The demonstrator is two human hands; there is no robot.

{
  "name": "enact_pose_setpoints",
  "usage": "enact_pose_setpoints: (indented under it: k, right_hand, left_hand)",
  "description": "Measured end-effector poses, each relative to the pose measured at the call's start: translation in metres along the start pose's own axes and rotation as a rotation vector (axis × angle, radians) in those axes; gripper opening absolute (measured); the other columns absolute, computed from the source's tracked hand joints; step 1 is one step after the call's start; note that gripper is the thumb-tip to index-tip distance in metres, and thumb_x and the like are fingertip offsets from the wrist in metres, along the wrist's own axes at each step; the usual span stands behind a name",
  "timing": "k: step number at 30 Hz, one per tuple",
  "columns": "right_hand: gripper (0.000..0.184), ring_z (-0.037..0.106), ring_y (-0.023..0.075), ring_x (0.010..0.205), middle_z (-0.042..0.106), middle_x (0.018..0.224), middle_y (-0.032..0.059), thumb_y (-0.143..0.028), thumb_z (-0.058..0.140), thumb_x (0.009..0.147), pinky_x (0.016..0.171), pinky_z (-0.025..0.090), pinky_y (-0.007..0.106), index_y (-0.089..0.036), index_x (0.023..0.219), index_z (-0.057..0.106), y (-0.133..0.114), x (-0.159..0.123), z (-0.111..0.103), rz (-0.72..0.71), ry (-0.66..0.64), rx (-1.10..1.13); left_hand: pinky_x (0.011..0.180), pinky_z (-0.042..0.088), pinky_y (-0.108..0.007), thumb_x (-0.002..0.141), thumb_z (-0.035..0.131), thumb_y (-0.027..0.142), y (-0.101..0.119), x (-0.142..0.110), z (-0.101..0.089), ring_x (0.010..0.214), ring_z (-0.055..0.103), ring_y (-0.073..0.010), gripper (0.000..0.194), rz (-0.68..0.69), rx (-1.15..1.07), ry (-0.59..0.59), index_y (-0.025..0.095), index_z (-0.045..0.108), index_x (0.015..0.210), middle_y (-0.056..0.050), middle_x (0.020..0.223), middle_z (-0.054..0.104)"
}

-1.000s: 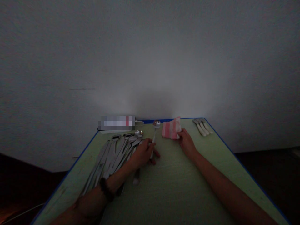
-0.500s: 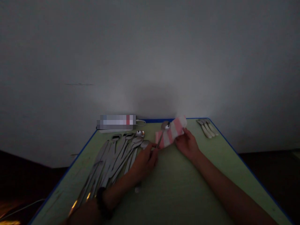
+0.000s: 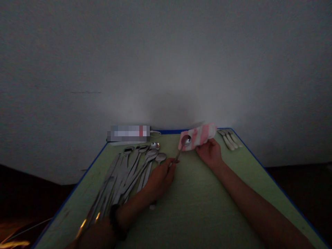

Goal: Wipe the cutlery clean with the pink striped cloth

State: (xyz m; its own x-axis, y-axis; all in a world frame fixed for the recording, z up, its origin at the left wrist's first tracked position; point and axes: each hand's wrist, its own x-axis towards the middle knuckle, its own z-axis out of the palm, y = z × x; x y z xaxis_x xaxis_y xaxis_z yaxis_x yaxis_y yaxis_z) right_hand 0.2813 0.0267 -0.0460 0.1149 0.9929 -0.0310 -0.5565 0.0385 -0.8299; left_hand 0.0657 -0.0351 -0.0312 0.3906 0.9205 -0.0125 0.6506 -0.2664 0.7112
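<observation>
My left hand [image 3: 164,174] is closed round the handle of a metal spoon [image 3: 186,140], its bowl pointing up and away from me. Behind the bowl is a pink-and-white striped cloth [image 3: 204,133], pinched at its lower edge by my right hand [image 3: 210,152]. Whether the cloth touches the bowl I cannot tell. Under and left of my left forearm lies a spread of metal cutlery [image 3: 129,173], with several spoons and other long pieces; the forearm hides part of it.
Several light-handled forks [image 3: 229,139] lie at the table's far right corner. At the back left stands a box-like object [image 3: 129,134], its face blurred out, with a white cable [image 3: 156,133]. The green table [image 3: 202,207] has a blue edge against a grey wall [image 3: 166,62].
The cloth has moved up and to the right with my right hand, away from the spoon's handle. The spoon has shifted slightly right in my left hand.
</observation>
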Motion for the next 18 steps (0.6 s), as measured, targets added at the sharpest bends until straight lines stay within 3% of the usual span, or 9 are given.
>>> enact_pose_setpoints:
  k: [3,8,14,18]
  right_hand:
    - [0.028,0.052,0.0207,0.11,0.064,0.102,0.0063,-0.035,0.037,0.075,0.091,0.042,0.038,-0.02,0.088,0.056,0.001,0.001,0.001,-0.009,-0.084,0.067]
    - [0.021,0.058,0.0144,0.096,0.065,0.097,0.0005,-0.032,0.043,0.08,0.087,0.045,0.029,-0.022,0.09,0.058,0.006,-0.004,0.008,-0.029,-0.169,0.083]
    - [0.021,0.062,0.0143,0.074,0.067,0.084,0.0025,-0.023,0.058,0.072,0.072,0.05,0.028,-0.017,0.092,0.058,0.013,-0.01,0.014,0.152,-0.233,-0.05]
    - [0.024,0.062,0.0123,0.072,0.067,0.088,0.0007,-0.017,0.058,0.071,0.07,0.05,0.026,-0.019,0.095,0.057,0.015,-0.011,0.015,0.2,-0.272,-0.001]
  left_hand:
    - [0.056,0.037,-0.025,0.092,0.026,0.038,0.0,0.0,0.0,0.06,0.056,-0.0154,0.039,-0.013,-0.004,-0.004,0.017,0.049,0.117,0.0,0.064,0.056]
    - [0.058,0.038,-0.025,0.092,0.026,0.037,0.003,-0.002,0.0,0.066,0.058,-0.0167,0.039,-0.003,0.025,-0.012,0.017,0.05,0.115,-0.002,0.069,0.059]
    - [0.06,0.038,-0.026,0.092,0.025,0.036,0.006,-0.004,-0.001,0.068,0.06,-0.0177,0.037,0.007,0.092,-0.051,0.019,0.05,0.113,-0.004,0.075,0.063]
    - [0.06,0.038,-0.025,0.092,0.025,0.034,0.009,-0.006,-0.002,0.067,0.06,-0.0167,0.036,0.037,0.092,-0.081,0.02,0.052,0.111,-0.003,0.073,0.063]
